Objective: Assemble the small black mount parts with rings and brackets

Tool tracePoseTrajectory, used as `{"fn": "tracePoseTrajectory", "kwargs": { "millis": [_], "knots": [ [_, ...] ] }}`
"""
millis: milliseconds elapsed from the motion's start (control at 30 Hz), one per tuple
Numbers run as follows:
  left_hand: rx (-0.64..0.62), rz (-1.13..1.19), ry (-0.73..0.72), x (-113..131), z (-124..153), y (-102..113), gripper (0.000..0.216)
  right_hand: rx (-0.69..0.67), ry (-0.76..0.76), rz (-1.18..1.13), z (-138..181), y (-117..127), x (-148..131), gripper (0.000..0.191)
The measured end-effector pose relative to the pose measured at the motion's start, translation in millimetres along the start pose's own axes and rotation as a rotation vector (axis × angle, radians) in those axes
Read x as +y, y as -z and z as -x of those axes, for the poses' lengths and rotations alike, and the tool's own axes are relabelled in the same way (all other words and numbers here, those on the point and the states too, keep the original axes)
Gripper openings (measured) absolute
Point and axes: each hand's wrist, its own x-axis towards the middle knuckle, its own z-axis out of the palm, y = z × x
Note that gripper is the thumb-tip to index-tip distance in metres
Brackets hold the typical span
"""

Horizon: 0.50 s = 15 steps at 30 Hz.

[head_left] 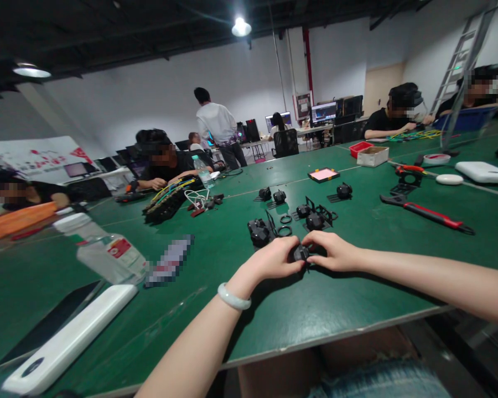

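Between my two hands, low over the green table, is a small black plastic part. My left hand grips it from the left with thumb and fingers closed, a pale bangle on that wrist. From the right, my right hand pinches the same part. Just beyond my left hand sits a bulky black part. Behind my fingers are two black rings and another black assembly. Farther back stand several similar black pieces. My fingers partly hide the held part.
Red-handled pliers lie to the right, a pink-topped tray farther back. At left are a clear bottle, a white power bank-like device and a dark tablet. Co-workers sit across the table.
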Motion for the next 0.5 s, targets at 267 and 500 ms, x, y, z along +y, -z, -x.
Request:
{"fn": "tracePoseTrajectory", "kwargs": {
  "millis": [267, 500],
  "knots": [
    [0.007, -0.013, -0.002, 0.5, -0.5, 0.0, 0.02, -0.009, -0.029, -0.003, -0.5, 0.3, -0.8, 0.029],
    [0.01, -0.019, -0.015, 1.1, -0.6, 0.1, 0.018, -0.021, -0.058, -0.031, -1.4, 0.1, 0.0, 0.026]
  ]
}}
